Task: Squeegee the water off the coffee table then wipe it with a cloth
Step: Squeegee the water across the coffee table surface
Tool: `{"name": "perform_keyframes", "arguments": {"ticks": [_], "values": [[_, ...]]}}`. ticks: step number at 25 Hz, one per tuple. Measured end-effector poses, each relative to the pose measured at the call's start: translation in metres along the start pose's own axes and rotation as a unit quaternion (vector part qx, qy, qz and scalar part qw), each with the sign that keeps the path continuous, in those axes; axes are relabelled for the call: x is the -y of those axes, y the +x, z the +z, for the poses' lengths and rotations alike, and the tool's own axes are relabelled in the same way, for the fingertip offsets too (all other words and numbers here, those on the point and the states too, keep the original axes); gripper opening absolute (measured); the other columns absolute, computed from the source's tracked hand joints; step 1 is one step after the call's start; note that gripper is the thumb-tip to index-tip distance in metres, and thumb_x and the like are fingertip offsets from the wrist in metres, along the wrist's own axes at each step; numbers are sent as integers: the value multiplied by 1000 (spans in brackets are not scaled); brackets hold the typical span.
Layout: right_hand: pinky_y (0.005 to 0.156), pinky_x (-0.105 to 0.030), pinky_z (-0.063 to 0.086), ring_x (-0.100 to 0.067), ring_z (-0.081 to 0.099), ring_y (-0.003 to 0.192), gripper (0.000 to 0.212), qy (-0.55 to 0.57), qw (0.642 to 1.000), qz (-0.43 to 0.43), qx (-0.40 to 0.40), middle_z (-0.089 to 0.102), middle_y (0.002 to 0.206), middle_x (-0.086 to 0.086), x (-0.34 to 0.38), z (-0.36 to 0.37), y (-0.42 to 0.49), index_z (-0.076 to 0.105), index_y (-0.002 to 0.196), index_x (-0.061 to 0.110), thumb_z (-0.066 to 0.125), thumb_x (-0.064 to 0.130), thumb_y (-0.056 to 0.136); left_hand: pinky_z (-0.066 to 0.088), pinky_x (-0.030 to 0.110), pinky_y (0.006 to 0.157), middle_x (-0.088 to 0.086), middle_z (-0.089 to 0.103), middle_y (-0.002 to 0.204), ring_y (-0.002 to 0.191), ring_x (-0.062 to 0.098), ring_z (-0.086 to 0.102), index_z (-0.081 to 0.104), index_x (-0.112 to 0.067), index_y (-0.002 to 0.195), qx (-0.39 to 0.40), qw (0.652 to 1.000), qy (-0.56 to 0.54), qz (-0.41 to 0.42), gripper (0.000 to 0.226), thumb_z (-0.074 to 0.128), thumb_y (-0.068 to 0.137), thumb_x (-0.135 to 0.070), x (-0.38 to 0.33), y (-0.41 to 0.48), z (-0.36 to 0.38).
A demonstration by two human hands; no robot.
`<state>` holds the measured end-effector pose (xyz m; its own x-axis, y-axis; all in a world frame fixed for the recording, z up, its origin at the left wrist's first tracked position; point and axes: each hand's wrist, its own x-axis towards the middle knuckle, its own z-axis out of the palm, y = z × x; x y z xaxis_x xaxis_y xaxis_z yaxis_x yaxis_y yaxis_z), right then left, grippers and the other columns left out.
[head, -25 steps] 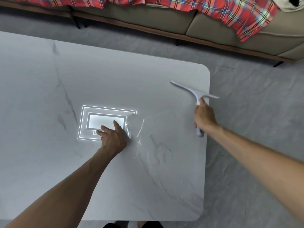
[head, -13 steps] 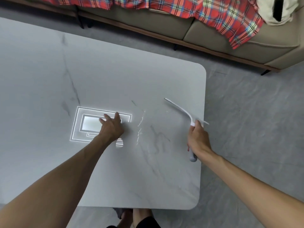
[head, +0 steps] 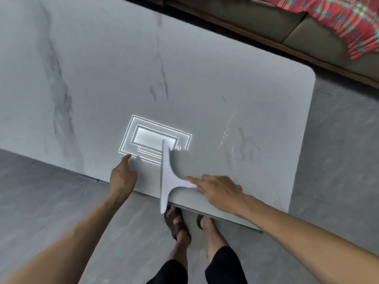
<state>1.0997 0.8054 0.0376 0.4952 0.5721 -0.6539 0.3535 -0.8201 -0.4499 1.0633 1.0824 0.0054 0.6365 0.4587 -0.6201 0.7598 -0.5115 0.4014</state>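
The pale marble coffee table [head: 205, 68] fills the upper view. A streak of water drops [head: 226, 132] glistens on its right part. My right hand [head: 219, 191] grips the handle of a white squeegee [head: 167, 177] at the near edge; its blade runs from the lamp's reflection down past the table edge. My left hand [head: 122, 177] rests at the near edge just left of the blade, fingers relaxed on the top. No cloth is in view.
A bright rectangular ceiling-light reflection [head: 153, 140] lies on the tabletop. A sofa with a red plaid blanket [head: 348, 23] stands beyond the far edge. My sandalled feet [head: 178, 222] are on the grey floor below the near edge.
My right hand has swung the squeegee from the table's right side toward the near edge by the reflection. My left hand has slid back from the reflection to the near edge. The view shifted.
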Motion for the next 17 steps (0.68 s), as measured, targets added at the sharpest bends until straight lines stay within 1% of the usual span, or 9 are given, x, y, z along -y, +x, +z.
{"name": "perform_keyframes", "arguments": {"ticks": [1, 3, 4, 6, 9, 12, 13, 15, 17], "values": [[80, -41, 49, -33, 60, 97, 47, -36, 998, -33, 30, 58, 111, -3, 16, 9, 15, 25, 145, 52, 37, 31, 104, 49, 41, 87, 24, 58, 127, 106, 41, 59, 38, -16, 144, -1, 1000, 7, -6, 64, 43, 83, 3, 11, -3, 1], [74, -40, 46, -34, 60, 93, 44, -89, 991, -90, 51, 60, 106, -8, 41, 27, 39, 28, 146, 49, 36, 35, 104, 46, 42, 96, 20, 53, 135, 118, 40, 54, 37, -13, 144, 9, 1000, 3, 7, 63, 44, 83, 4, 26, -7, 9], [72, -40, 45, -34, 61, 91, 42, -102, 988, -101, 48, 61, 104, -9, 48, 33, 47, 30, 145, 48, 35, 39, 104, 45, 43, 98, 18, 52, 137, 121, 39, 52, 37, -11, 143, 13, 1000, 0, 26, 62, 44, 83, 4, 29, -9, 15], [73, -39, 45, -33, 62, 91, 41, -110, 989, -93, 34, 63, 102, -10, 45, 38, 55, 33, 144, 48, 34, 44, 103, 42, 42, 100, 17, 48, 138, 123, 37, 49, 38, -7, 140, 20, 997, 19, 72, 61, 45, 80, 6, 33, -13, 29], [83, -40, 47, -32, 63, 101, 39, -87, 995, -39, -2, 67, 111, -8, 11, 28, 44, 37, 141, 51, 33, 46, 102, 35, 42, 103, 21, 43, 139, 127, 35, 41, 39, 1, 136, 34, 988, 84, 126, 64, 48, 74, 11, 26, -20, 52], [88, -40, 48, -30, 63, 108, 38, -69, 996, 34, -48, 68, 120, -5, -44, 17, 12, 39, 139, 53, 34, 47, 101, 34, 44, 106, 20, 38, 141, 128, 38, 36, 33, -1, 140, 67, 972, 143, 173, 72, 51, 70, 9, 10, -29, 78], [89, -39, 48, -30, 62, 109, 38, -67, 994, 62, -55, 67, 123, -4, -62, 14, -1, 39, 138, 55, 34, 46, 102, 36, 45, 105, 19, 37, 139, 125, 39, 36, 32, -2, 139, 78, 969, 155, 179, 73, 51, 69, 7, 5, -31, 86], [90, -38, 48, -28, 62, 111, 38, -54, 989, 117, -67, 66, 127, -1, -96, 10, -32, 39, 138, 56, 34, 45, 102, 40, 48, 99, 17, 39, 132, 116, 37, 39, 32, -5, 137, 94, 960, 176, 197, 72, 51, 67, 3, -9, -37, 104], [91, -36, 48, -26, 62, 113, 38, -43, 983, 160, -79, 65, 129, 3, -124, 9, -63, 39, 139, 55, 35, 43, 102, 41, 47, 96, 16, 38, 132, 113, 36, 38, 30, -7, 137, 108, 950, 202, 211, 73, 51, 68, 0, -22, -43, 121]]}}
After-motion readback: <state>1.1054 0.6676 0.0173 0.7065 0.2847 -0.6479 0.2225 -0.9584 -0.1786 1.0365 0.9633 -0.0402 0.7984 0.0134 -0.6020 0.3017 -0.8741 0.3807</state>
